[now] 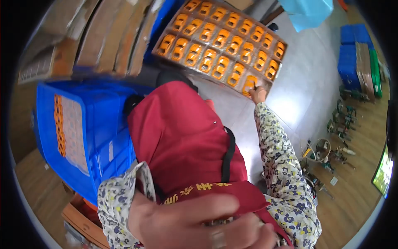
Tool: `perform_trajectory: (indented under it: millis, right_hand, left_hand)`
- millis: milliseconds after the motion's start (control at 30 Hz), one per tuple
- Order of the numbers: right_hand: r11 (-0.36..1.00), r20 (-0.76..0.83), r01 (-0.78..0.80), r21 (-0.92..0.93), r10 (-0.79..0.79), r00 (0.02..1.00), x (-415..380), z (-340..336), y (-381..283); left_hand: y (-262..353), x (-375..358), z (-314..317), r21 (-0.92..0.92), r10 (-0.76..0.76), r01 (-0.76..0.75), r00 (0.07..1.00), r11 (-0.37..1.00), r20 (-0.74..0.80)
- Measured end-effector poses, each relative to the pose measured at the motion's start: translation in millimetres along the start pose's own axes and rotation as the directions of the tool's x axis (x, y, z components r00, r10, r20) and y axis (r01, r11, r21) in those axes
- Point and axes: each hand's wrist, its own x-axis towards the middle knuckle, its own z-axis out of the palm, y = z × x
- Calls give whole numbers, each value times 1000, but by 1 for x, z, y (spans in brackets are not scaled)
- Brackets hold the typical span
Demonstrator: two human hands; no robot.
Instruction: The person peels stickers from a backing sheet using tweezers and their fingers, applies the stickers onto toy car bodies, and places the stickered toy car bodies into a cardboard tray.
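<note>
At the upper middle, a shallow brown tray [188, 67] holds rows of orange toy cars [222, 38] in separate compartments. My right hand [259, 95] reaches to the tray's near right corner, its fingers closed around the end of an orange toy car [249, 84] there. My left hand [199, 222] is large and blurred at the bottom, close to the camera in front of the dark red apron [182, 120]. Motion smears its bent fingers, and I cannot tell whether they hold anything.
At the left stands a blue plastic bin [105, 137] with a strip of orange pieces inside. Cardboard cartons [97, 39] are stacked at the upper left. Along the right are blue crates [349, 62] and several green hand-operated machines [342, 124]. A light blue sheet [306, 12] hangs at the top.
</note>
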Motion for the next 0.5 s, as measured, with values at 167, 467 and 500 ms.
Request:
perform_trajectory:
  millis: [167,467,500]
  right_hand:
    - [995,12,-55,-86,57,998,22,30,-1]
    - [964,119,-60,260,30,992,1,-9,-26]
    - [952,25,59,301,-70,997,5,10,-18]
  left_hand:
    - [-7,4,-4,-134,-88,73,989,988,-115]
    - [17,-21,-29,-127,-56,34,984,991,-171]
    - [20,-25,-34,-121,-34,14,986,993,-164]
